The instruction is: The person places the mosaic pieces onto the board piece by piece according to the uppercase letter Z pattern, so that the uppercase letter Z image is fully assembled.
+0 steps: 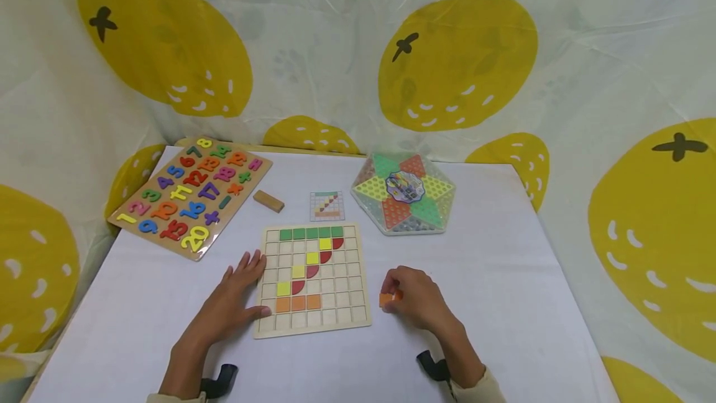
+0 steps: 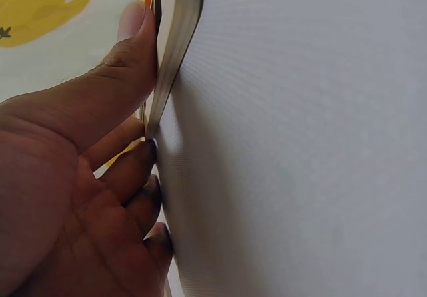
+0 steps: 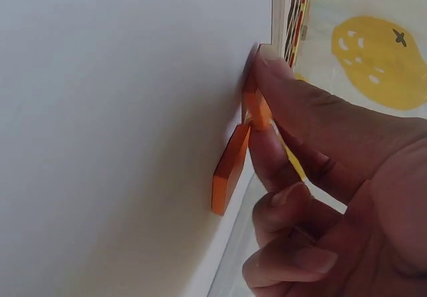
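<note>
A wooden grid board point(image 1: 335, 322) lies on the white table, with green, yellow, red and orange tiles in some of its squares. My left hand point(image 1: 237, 291) rests at the board's left edge, fingers spread and thumb touching the rim; the left wrist view shows the thumb point(image 2: 127, 63) against that edge. Right of the board, my right hand point(image 1: 416, 297) pinches an orange tile point(image 3: 257, 107) between thumb and finger, low over the table. A second orange tile point(image 3: 230, 170) is right beside it, under the fingers. The head view shows three orange tiles point(image 1: 298, 303) in a lower row.
Behind the board lies a small pattern card point(image 1: 327, 206), with a wooden block point(image 1: 269, 201) to its left. A number puzzle board point(image 1: 192, 198) covers the back left. A hexagonal Chinese checkers set point(image 1: 404, 194) sits at the back. Fruit-printed cloth point(image 1: 313, 48) hangs behind the table.
</note>
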Action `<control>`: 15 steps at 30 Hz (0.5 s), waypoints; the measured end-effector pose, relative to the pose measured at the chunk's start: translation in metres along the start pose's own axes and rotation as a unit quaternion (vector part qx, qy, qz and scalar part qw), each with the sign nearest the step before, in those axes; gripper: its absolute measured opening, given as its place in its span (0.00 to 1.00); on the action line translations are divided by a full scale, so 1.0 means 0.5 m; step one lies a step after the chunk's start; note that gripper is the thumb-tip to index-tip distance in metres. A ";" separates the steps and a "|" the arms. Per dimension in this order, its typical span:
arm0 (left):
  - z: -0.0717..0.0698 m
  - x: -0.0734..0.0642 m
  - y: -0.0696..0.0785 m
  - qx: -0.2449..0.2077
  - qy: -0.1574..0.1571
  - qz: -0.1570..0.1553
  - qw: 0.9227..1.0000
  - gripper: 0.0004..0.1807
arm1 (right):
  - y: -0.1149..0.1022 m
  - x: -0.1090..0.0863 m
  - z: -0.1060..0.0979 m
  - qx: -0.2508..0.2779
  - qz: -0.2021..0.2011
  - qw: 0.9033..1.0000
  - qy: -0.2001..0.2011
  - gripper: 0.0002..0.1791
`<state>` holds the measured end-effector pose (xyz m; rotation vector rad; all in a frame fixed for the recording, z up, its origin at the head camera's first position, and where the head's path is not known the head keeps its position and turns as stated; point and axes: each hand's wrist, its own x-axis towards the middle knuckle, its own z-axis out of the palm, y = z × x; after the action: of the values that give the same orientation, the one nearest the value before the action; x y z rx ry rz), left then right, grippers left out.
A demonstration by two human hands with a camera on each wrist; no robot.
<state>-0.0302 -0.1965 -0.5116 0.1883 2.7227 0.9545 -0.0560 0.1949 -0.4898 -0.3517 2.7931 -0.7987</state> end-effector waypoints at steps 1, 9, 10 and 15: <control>0.000 0.001 0.000 0.001 0.000 -0.001 1.000 0.62 | -0.002 0.001 0.000 0.001 -0.005 1.000 0.002 0.19; -0.001 0.000 0.002 0.004 -0.003 -0.004 1.000 0.62 | -0.037 0.013 -0.003 0.038 -0.048 0.998 0.022 0.11; -0.001 -0.001 0.002 0.005 -0.002 -0.004 1.000 0.62 | -0.044 0.015 -0.002 0.043 -0.052 0.998 0.020 0.10; -0.002 -0.001 0.002 0.003 0.000 -0.002 1.000 0.62 | -0.084 0.030 0.004 0.063 -0.066 0.996 0.000 0.10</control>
<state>-0.0298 -0.1962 -0.5102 0.1834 2.7249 0.9457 -0.0624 0.1548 -0.4710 -0.5177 2.7261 -0.9983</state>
